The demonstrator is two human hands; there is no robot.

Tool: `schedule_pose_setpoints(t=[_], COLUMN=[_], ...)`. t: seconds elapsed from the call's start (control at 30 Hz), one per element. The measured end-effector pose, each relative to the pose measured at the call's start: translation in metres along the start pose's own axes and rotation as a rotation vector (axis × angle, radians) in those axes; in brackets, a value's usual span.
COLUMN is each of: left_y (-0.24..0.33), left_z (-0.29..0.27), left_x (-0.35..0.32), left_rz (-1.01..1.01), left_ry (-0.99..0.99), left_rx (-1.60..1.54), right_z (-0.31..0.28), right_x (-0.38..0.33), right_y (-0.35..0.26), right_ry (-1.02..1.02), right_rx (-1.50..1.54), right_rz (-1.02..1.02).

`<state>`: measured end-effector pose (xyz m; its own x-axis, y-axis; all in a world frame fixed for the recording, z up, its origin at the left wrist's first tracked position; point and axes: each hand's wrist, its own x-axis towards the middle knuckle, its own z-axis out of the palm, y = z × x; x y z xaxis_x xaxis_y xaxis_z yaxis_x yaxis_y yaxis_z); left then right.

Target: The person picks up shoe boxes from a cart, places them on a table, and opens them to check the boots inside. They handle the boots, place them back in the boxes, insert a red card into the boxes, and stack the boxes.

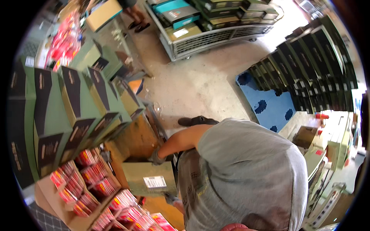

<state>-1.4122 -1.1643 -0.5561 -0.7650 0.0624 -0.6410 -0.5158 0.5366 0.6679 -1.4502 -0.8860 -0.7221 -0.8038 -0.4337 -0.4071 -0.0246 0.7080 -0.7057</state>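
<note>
An olive-green cardboard box (135, 176) with a white label lies flat in front of my body, over a worn brown wooden surface (133, 142). My right hand (157, 157), in a grey glove, grips its far edge. On the opposite edge, my gloved left hand (170, 198) holds the box too; its fingers show only in part. Beside the box stands an open brown carton (52, 202) with dividers, packed with red and white packets (92, 173). My grey-shirted torso covers much of the lower middle.
Stacked green boxes (58, 107) rise at the left. A metal mesh cart (208, 44) loaded with boxes stands at the back, near another person's legs (135, 17). More dark green boxes (308, 57) are stacked at the right by a blue platform (266, 100).
</note>
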Motion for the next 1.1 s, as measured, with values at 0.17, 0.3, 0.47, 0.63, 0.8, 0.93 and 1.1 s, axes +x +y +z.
schedule_pose_setpoints(t=[0.17, 0.3, 0.47, 0.63, 0.8, 0.93, 1.1], left_y=[-0.045, -0.085, -0.108, -0.076, -0.077, -0.089, -0.018], left_z=[0.002, 0.012, 0.011, -0.018, -0.067, -0.112, -0.153], left_x=[-0.037, -0.015, 0.01, 0.005, 0.118, 0.19, 0.213], left_rz=[-0.059, -0.075, -0.128, -0.332, 0.074, 0.181, 0.119], left_ry=[0.07, 0.278, 0.167, 0.286, 0.857, 1.043, 0.825], left_rx=[-0.271, -0.266, -0.448, -0.757, -0.413, -0.377, -0.457], right_z=[-0.007, 0.017, 0.037, -0.051, -0.049, -0.059, -0.059], right_x=[-0.055, -0.05, -0.019, -0.066, -0.06, -0.058, -0.07], right_y=[-0.001, 0.006, 0.029, -0.05, -0.029, -0.043, -0.053], right_ry=[0.06, 0.406, 0.333, 0.07, 0.063, 0.001, 0.062], right_rx=[0.059, 0.271, 0.719, 1.243, 1.244, 1.261, 1.334], right_rz=[0.062, -0.015, 0.087, 0.141, 0.164, 0.239, 0.303])
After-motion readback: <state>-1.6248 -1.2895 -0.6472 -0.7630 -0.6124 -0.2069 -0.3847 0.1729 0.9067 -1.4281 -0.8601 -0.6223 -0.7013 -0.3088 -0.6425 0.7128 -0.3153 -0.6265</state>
